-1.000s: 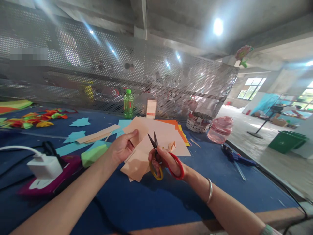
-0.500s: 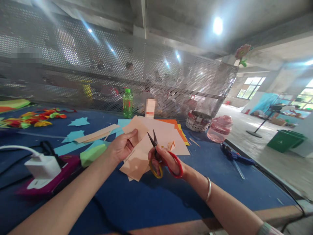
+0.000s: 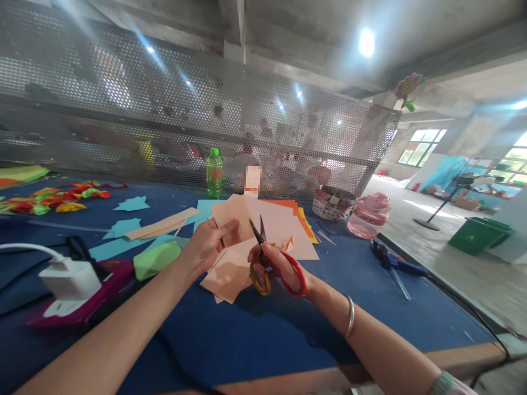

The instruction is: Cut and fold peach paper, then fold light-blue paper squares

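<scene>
Two bare hands hold up paper and scissors, close together but not touching, above a dark-blue worktable. The left hand pinches a peach card sheet between thumb and fingers, while the right hand grips black-bladed scissors with red and yellow plastic loops, a silver bangle at its wrist. The scissors stand nearly upright, their long axis running up from the right hand with the slightly parted blades pointing away from the person. The blades sit just right of the left hand's card, the right hand being the nearer to them; whether they bite the card cannot be told. Under the hands lie a loose peach paper offcut and a wide peach sheet, with a small folded peach scrap on top. To the left are a lime-green foam block, a white plug charger and teal paper stars. To the right rests a blue hot-glue gun. Farther off stand a green plastic bottle, a woven paper basket and a pink plastic jar, before a perforated metal screen.
</scene>
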{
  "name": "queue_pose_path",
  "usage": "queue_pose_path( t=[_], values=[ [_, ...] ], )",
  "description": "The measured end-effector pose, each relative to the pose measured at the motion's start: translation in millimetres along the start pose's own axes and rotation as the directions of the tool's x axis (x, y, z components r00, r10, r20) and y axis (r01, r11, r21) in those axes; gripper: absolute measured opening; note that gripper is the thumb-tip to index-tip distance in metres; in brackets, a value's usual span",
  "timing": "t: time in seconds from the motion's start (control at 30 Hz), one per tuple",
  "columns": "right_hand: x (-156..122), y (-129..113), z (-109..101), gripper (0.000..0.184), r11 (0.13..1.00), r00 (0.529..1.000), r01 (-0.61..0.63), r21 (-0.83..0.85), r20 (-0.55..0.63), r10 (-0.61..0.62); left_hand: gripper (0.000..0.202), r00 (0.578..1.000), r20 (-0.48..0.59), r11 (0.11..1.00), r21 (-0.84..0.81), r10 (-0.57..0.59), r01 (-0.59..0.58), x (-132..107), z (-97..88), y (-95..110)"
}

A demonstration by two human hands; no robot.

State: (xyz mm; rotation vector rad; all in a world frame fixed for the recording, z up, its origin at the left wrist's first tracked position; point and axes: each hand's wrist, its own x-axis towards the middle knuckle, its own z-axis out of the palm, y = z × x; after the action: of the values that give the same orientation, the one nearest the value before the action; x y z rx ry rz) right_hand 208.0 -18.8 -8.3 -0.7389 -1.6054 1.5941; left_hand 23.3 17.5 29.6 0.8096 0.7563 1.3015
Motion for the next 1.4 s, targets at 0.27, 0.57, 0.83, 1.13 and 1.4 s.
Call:
queue_pose_path(
  t=[0.27, 0.57, 0.83, 1.13, 1.4],
  values=[
    [-2.5, -4.6, 1.2, 0.054, 0.998, 0.998, -0.039, -0.045, 0.049, 0.041, 0.013, 0.987, -0.146, 0.985, -0.167, -0.062, 0.037, 8.6, -6.8, 4.4],
    [-2.5, -5.7, 2.3, 0.055, 0.998, 0.997, -0.048, -0.044, 0.052, 0.051, 0.023, 0.981, -0.185, 0.981, -0.193, -0.065, 0.028, 5.5, -1.0, 8.0],
    [-2.4, -6.3, 2.8, 0.056, 0.997, 0.998, -0.043, -0.068, 0.041, 0.046, 0.013, 0.992, -0.118, 0.99, -0.138, -0.045, 0.029, 7.1, -6.1, 3.9],
    [-1.1, -3.1, 0.4, 0.055, 0.999, 0.998, -0.021, -0.035, 0.053, 0.023, 0.017, 0.999, -0.026, 0.998, -0.048, -0.034, 0.033, 4.7, -4.7, -0.5],
    [-0.1, 0.8, -2.1, 0.052, 1.0, 1.0, 0.009, -0.008, 0.022, -0.009, 0.023, 0.998, 0.004, 0.998, 0.031, 0.055, -0.055, 5.6, -6.3, -2.6]
  ],
)
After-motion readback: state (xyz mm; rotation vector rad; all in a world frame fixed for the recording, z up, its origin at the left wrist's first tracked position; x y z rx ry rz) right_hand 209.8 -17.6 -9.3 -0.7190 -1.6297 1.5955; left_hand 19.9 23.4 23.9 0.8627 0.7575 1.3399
